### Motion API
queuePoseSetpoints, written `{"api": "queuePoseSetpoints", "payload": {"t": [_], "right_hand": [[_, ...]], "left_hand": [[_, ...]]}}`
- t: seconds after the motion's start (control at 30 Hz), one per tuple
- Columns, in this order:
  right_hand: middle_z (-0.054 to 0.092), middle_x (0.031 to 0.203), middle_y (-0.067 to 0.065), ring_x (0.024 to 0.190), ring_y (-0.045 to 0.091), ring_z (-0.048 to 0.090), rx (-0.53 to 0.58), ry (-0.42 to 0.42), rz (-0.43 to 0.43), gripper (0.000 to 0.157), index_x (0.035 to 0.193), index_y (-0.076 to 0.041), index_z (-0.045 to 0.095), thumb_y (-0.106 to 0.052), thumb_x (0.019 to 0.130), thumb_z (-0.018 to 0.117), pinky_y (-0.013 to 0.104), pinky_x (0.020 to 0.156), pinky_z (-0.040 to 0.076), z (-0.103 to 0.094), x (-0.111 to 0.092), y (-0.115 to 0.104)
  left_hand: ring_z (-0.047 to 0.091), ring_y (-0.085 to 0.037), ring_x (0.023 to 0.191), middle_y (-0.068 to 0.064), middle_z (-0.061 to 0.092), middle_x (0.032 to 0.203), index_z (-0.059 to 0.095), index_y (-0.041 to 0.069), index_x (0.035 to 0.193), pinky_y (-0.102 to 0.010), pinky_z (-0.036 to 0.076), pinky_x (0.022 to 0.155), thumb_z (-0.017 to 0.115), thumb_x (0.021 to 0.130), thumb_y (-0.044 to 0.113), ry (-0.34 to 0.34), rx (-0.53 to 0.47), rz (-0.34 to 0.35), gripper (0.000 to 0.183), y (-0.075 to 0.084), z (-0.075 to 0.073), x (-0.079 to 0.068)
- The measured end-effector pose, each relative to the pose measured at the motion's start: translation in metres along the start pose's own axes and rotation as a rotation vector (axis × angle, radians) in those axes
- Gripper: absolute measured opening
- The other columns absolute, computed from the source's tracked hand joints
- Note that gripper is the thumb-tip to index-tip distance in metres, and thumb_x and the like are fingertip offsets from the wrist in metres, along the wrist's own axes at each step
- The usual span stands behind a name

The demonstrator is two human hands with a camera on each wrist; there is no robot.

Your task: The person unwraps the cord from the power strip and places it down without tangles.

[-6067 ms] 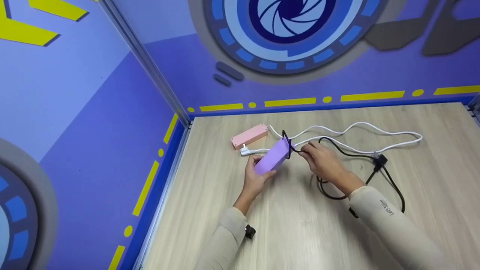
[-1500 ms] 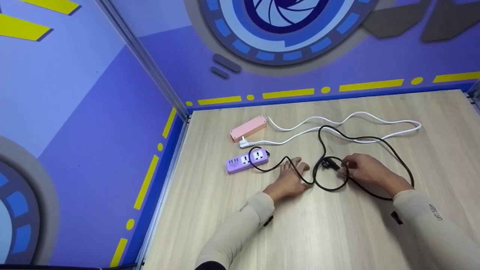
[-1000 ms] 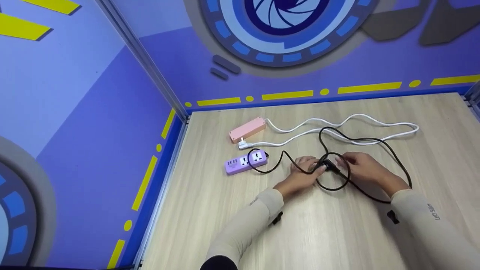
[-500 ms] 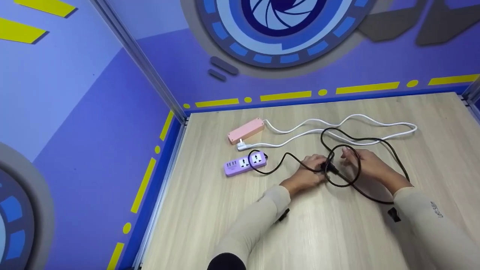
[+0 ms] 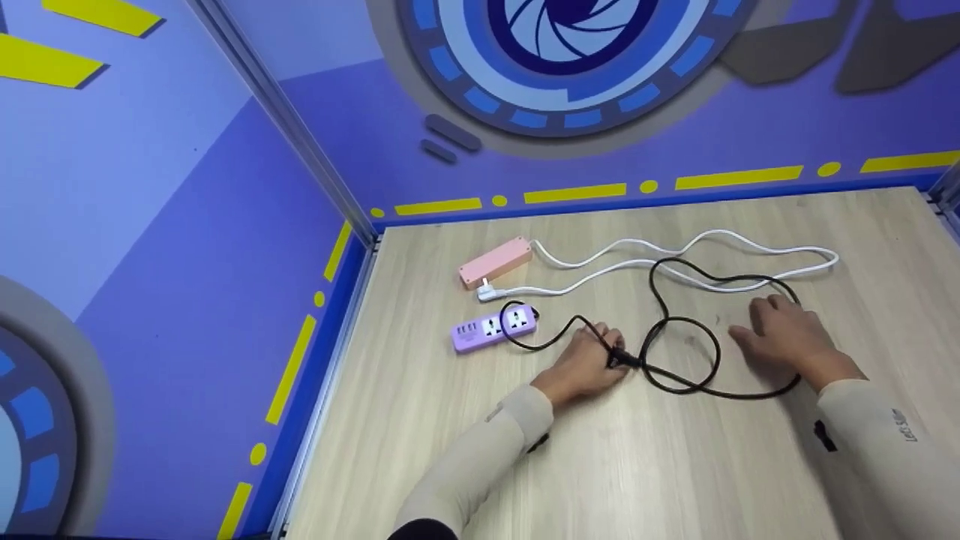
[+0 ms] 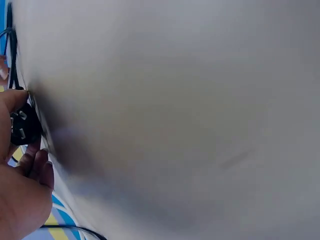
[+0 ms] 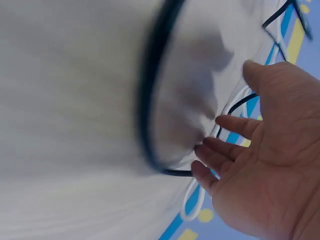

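Observation:
In the head view, my left hand (image 5: pixel 586 363) pinches the black plug (image 5: pixel 622 359) low over the table. The left wrist view shows the pins of that plug (image 6: pixel 25 127) between thumb and fingers. From it a black cable (image 5: pixel 718 337) runs in a small round loop and a wider bend. My right hand (image 5: pixel 787 336) hovers over the wider bend at the right, holding nothing, its fingers spread in the right wrist view. The purple power strip (image 5: pixel 471 339) lies sockets up at the left, a curl of the cable across it.
Behind the purple strip lies a pink power strip (image 5: pixel 496 262), face down, with its white plug (image 5: pixel 489 292) beside it. Its white cable (image 5: pixel 772 246) stretches right in a long loop, crossed by the black cable. Walls (image 5: pixel 480 172) border the wooden table (image 5: pixel 660 465) at back and left.
The purple strip, earlier in my left hand with cable wrapped on it, now lies on the table. The plug has passed from right hand to left; the right hand has moved right.

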State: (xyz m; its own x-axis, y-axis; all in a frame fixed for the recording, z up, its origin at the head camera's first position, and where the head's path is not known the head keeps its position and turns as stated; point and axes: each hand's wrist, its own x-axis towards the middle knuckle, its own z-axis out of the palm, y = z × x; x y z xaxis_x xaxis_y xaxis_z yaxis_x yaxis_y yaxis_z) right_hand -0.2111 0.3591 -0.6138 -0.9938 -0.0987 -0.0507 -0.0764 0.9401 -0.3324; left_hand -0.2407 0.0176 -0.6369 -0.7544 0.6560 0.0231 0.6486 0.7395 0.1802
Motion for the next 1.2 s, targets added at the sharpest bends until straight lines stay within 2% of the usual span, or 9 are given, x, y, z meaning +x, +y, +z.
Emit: {"api": "queuePoseSetpoints", "payload": {"t": [0.13,0.27,0.4,0.63,0.77,0.9,1.0,1.1,1.2], "right_hand": [[0.046,0.116,0.039,0.102,0.059,0.049,-0.034,0.015,0.056,0.064,0.123,0.013,0.046,-0.045,0.097,0.055,0.068,0.085,0.037,-0.003,-0.009,0.015],[0.042,0.119,0.041,0.107,0.060,0.044,-0.016,0.037,0.144,0.071,0.125,0.016,0.042,-0.049,0.098,0.050,0.068,0.087,0.033,-0.001,-0.018,0.027],[0.035,0.129,0.042,0.114,0.059,0.038,0.009,0.071,0.204,0.078,0.130,0.018,0.037,-0.052,0.099,0.047,0.070,0.087,0.030,0.003,-0.024,0.036],[0.034,0.130,0.041,0.114,0.058,0.039,0.005,0.050,0.258,0.084,0.130,0.021,0.035,-0.058,0.100,0.038,0.070,0.084,0.030,0.000,-0.020,0.034],[0.033,0.130,0.044,0.117,0.059,0.038,-0.040,0.012,0.303,0.082,0.133,0.024,0.033,-0.052,0.101,0.035,0.072,0.089,0.030,-0.005,-0.014,0.028],[0.028,0.134,0.046,0.122,0.060,0.034,-0.078,-0.035,0.346,0.078,0.135,0.028,0.027,-0.043,0.102,0.032,0.073,0.096,0.028,-0.009,-0.008,0.025],[0.030,0.130,0.047,0.118,0.060,0.036,-0.083,-0.043,0.357,0.073,0.133,0.029,0.028,-0.036,0.102,0.030,0.072,0.093,0.030,-0.011,-0.007,0.028],[0.031,0.126,0.046,0.114,0.059,0.037,-0.074,-0.035,0.354,0.069,0.130,0.030,0.028,-0.033,0.101,0.030,0.071,0.090,0.030,-0.011,-0.010,0.032],[0.032,0.121,0.045,0.111,0.058,0.037,-0.064,-0.023,0.350,0.068,0.128,0.030,0.029,-0.033,0.102,0.028,0.071,0.088,0.031,-0.007,-0.013,0.037]], "left_hand": [[0.053,-0.017,0.108,0.003,0.058,0.110,0.059,0.021,0.109,-0.030,0.041,0.101,0.063,0.088,0.048,0.033,0.014,0.020,0.034,-0.019,-0.001,-0.021],[0.046,-0.015,0.103,0.003,0.052,0.109,0.059,0.019,0.099,-0.028,0.043,0.093,0.069,0.084,0.040,0.145,-0.053,0.036,0.028,-0.045,0.001,-0.046],[0.042,-0.014,0.101,0.002,0.047,0.107,0.061,0.020,0.094,-0.028,0.042,0.091,0.075,0.079,0.039,0.241,-0.104,-0.005,0.028,-0.071,-0.003,-0.067],[0.039,-0.016,0.096,0.002,0.044,0.099,0.066,0.020,0.089,-0.031,0.036,0.088,0.080,0.072,0.038,0.325,-0.137,-0.066,0.028,-0.098,-0.013,-0.084],[0.037,-0.016,0.095,0.001,0.043,0.098,0.068,0.020,0.088,-0.030,0.034,0.085,0.082,0.069,0.034,0.363,-0.196,-0.140,0.028,-0.106,-0.020,-0.088],[0.037,-0.018,0.097,0.000,0.042,0.101,0.065,0.019,0.085,-0.031,0.034,0.086,0.082,0.066,0.031,0.368,-0.245,-0.195,0.028,-0.112,-0.023,-0.091],[0.040,-0.020,0.104,-0.002,0.045,0.108,0.063,0.018,0.083,-0.035,0.034,0.092,0.080,0.064,0.031,0.370,-0.254,-0.225,0.028,-0.116,-0.022,-0.094],[0.040,-0.026,0.121,-0.007,0.047,0.126,0.063,0.018,0.081,-0.043,0.030,0.103,0.081,0.064,0.029,0.376,-0.289,-0.261,0.028,-0.123,-0.022,-0.098],[0.028,-0.032,0.143,-0.013,0.040,0.150,0.062,0.018,0.082,-0.054,0.023,0.114,0.080,0.066,0.029,0.317,-0.333,-0.283,0.026,-0.132,-0.022,-0.105]]}}
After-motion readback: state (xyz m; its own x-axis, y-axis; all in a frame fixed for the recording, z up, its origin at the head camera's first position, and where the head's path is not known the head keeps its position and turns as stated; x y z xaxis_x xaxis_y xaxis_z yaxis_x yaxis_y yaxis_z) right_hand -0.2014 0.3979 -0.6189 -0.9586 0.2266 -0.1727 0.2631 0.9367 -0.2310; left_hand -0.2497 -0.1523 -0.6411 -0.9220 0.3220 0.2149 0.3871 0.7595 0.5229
